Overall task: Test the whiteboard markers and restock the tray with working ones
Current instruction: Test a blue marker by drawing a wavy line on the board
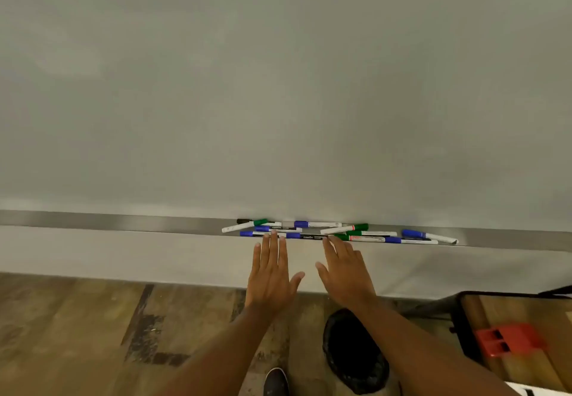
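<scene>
At the long grey metal tray [123,223] | left hand [270,275] and right hand [345,275] spread flat, empty | blue, green and black capped markers [309,230] jumbled, board unmarked; testing apparently not begun

Wall [154,253]: you are facing a pale strip running below the board.
Floor [77,327]: worn wood planks are showing dark scuffs.
Bin [353,352]: black-lined, sitting beside you.

The tray [123,223] is brushed metal with a dull sheen, the board [278,86] above it smooth and matt grey-white, the markers [325,231] on it glossy plastic, and the floor [77,318] below it worn, scuffed wood-grain planking.
</scene>
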Demonstrator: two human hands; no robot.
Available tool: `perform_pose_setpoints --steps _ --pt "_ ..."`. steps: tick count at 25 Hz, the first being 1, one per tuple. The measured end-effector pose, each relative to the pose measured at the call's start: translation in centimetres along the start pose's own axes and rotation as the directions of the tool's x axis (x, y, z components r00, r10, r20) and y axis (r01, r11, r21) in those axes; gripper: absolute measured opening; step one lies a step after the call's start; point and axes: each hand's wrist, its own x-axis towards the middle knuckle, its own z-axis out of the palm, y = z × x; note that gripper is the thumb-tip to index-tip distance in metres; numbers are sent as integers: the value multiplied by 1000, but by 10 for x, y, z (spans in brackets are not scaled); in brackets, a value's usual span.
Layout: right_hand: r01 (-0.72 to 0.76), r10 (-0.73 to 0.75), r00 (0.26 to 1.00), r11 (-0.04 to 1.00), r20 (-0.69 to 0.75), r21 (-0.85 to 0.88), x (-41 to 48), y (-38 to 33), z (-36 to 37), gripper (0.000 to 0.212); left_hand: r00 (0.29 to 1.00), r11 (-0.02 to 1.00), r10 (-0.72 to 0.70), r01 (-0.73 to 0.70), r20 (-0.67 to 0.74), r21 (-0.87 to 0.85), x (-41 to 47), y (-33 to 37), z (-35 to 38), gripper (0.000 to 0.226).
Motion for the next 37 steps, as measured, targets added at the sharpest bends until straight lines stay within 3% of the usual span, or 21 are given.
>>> perform_pose_setpoints --steps 5,8,13,21,23,26,28,30,33,35,37 --pt "66 -67 998 989 -4 -136 52 -19 2 38 998 997 63 -63 -11 53 36 -38 10 97" --pt "48 -44 999 982 26 -183 65 -21 5 35 992 989 122 -123 13 82 48 -50 15 96" --pt "83 -66 994 971 83 -225 78 -23 11 31 995 994 94 -96 21 54 55 -51 18 94" --pt "90 -83 996 974 42 -207 86 -18 6 28 998 998 56 -56 19 -8 51 -40 9 91" --pt "106 -101 994 974 34 -201 86 -11 4 29 998 996 57 -55 23 -66 50 -35 8 85" --pt "116 -115 993 977 13 -178 83 -6 4 31 999 944 27 -38 -38 -328 44 -27 3 70" --pt "96 -100 995 987 -29 -128 80 -7 -2 31 989 845 -100 27 -108 -533 40 -16 -4 59" --pt "54 -57 993 998 -107 -29 76 -9 -10 30 962 694 -263 136 -73 -707 42 -4 -15 53" --pt "-5 60 987 938 -148 345 69 -14 -28 13 949 339 -312 156 45 -928 48 10 -42 44" --pt "-72 122 992 699 -19 712 61 -16 -44 4 955 87 -278 133 104 -987 51 19 -64 39" --pt "-135 88 990 433 107 891 49 -16 -65 7 965 -106 -209 138 158 -985 52 26 -81 41"
